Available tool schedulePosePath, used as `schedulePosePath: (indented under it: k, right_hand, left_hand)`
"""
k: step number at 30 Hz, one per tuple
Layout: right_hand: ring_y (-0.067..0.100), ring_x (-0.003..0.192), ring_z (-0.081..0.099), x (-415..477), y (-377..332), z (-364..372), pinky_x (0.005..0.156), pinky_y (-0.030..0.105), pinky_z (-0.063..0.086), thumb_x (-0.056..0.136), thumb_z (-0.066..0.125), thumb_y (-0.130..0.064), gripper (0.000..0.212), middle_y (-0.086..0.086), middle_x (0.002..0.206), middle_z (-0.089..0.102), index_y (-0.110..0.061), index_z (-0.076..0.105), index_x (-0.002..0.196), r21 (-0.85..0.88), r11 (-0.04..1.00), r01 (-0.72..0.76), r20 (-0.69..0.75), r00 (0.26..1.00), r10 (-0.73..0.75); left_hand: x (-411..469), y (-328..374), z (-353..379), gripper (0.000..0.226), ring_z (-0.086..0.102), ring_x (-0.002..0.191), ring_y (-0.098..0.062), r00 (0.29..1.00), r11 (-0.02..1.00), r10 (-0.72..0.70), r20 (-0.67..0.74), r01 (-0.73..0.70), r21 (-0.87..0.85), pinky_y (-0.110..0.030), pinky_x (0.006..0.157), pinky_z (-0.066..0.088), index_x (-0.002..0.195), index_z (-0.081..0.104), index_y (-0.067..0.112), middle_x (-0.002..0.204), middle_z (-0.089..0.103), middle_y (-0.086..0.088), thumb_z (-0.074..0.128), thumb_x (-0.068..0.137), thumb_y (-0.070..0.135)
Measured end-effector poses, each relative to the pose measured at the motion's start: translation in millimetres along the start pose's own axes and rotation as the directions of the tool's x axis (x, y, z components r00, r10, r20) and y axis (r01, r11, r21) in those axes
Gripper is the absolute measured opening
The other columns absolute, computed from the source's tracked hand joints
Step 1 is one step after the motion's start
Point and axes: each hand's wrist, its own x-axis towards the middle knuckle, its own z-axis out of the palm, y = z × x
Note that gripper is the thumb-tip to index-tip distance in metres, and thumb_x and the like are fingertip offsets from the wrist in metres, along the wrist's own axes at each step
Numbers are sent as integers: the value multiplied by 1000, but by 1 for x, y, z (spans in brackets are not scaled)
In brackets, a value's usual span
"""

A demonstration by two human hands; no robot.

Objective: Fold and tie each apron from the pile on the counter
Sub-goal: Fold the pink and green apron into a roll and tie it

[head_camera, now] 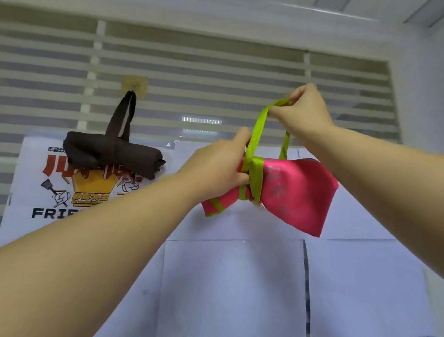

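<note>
A folded pink apron (293, 192) with lime-green trim, bound round its middle by its green strap (258, 126), sits in the left hand's (215, 168) grip. The strap's loop rises to the right hand (305, 111), which pinches its top. A rolled dark brown apron (113, 154) hangs by its loop well left of both hands.

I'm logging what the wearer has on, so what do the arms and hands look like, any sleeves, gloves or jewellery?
The left forearm and right forearm are bare to the frame edge, no sleeves showing. The left hand and right hand wear no gloves; no watch, bracelet or ring is visible.
</note>
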Motion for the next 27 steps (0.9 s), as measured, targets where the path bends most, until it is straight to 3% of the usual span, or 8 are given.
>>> schedulePosePath:
  k: [4, 6, 8, 11, 15, 19, 24, 27]
  right_hand:
    - [18, 65, 49, 45, 28, -26, 66, 33, 47, 75, 73, -29, 23, 2, 64, 51, -20, 53, 68, -121, 990, -66, 58, 996, 73]
    - [18, 74, 53, 69, 41, -30, 73, 34, 50, 76, 72, -28, 13, 2, 69, 55, -18, 64, 77, -167, 983, -74, 82, 993, 88]
    - [18, 82, 53, 91, 50, -29, 77, 33, 49, 80, 71, -25, 16, 3, 81, 58, -16, 69, 93, -234, 971, -51, 130, 988, 83]
    - [23, 86, 54, 113, 57, -21, 80, 36, 51, 85, 65, -19, 23, 10, 92, 59, -8, 68, 105, -320, 947, 10, 227, 972, 66]
    - [31, 102, 60, 129, 67, -7, 87, 39, 49, 90, 56, -18, 31, 17, 110, 65, -3, 66, 115, -444, 884, 146, 297, 955, -8]
    - [35, 116, 52, 140, 72, 1, 89, 33, 42, 94, 50, -20, 32, 19, 126, 59, -5, 64, 118, -592, 744, 310, 342, 933, -117]
    - [37, 113, 53, 140, 85, 2, 88, 35, 43, 97, 47, -25, 32, 21, 121, 60, -2, 66, 109, -681, 592, 430, 405, 895, -184]
    - [36, 110, 55, 128, 97, -4, 88, 36, 46, 92, 55, -28, 28, 18, 118, 62, -7, 67, 107, -640, 677, 364, 309, 928, -207]
  left_hand:
    - [34, 15, 27, 32, 55, 84, -31, 988, 989, 134, -76, -128, 79, -35, 59, 32, 120, 32, 15, 90, 51, 6, 49, 93, 20]
    - [58, 16, 36, 30, 55, 85, -32, 994, 994, 103, -20, -103, 21, -36, 62, 36, 122, 31, 15, 91, 53, 2, 44, 95, 19]
    - [85, 16, 41, 21, 54, 90, -32, 997, 998, 41, 69, -38, -43, -34, 65, 34, 116, 36, 13, 94, 54, -5, 44, 97, 18]
    - [119, 15, 42, 7, 52, 109, -31, 985, 995, -34, 171, 49, -88, -23, 64, 25, 104, 42, 12, 116, 57, -15, 46, 99, 16]
    - [144, 13, 47, 21, 50, 116, -26, 971, 991, -85, 221, 106, -85, -18, 63, 26, 118, 52, 9, 127, 55, -12, 45, 100, 18]
    - [152, 12, 58, 23, 50, 118, -25, 961, 992, -103, 258, 117, -38, -19, 68, 28, 120, 51, 11, 130, 55, -10, 45, 100, 20]
    - [150, 20, 68, 26, 49, 120, -26, 915, 994, -108, 389, 86, 74, -21, 70, 28, 122, 49, 8, 133, 53, -11, 45, 100, 22]
    - [146, 24, 70, 28, 49, 120, -24, 893, 992, -110, 437, 68, 111, -20, 67, 27, 126, 49, 12, 134, 52, -8, 44, 101, 24]
